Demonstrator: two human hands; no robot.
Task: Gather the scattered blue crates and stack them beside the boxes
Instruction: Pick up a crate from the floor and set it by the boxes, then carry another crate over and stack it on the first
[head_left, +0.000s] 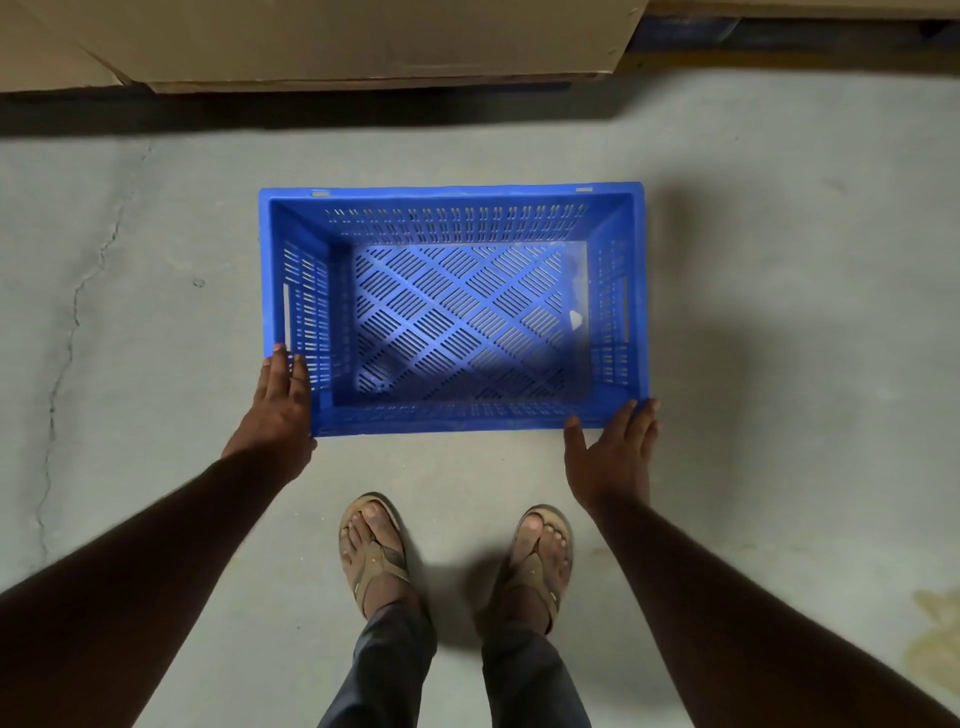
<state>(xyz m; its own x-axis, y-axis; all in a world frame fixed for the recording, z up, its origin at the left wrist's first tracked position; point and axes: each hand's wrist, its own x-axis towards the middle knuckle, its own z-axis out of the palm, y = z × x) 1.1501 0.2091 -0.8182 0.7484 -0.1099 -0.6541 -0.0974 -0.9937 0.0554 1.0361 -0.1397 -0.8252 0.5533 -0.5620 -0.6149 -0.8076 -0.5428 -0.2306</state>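
Reaching down to a blue crate (452, 312) on the concrete floor (156, 312).

Standing upright and empty, one perforated crate only, long side toward the feet, near the cardboard boxes (322, 47) along the far edge but apart from them. Flanking the near corners with two hands: left hand (280, 405) laid flat against the near left corner, fingers straight and together, touching the rim; right hand (613, 452) spread wide at the near right corner, fingertips at the edge, not curled round anything. Neither grip closed yet, likely set wide to catch both ends for a balanced lift. Two sandalled feet (374, 551) planted just behind. One crack (67, 353) running through the floor at left.
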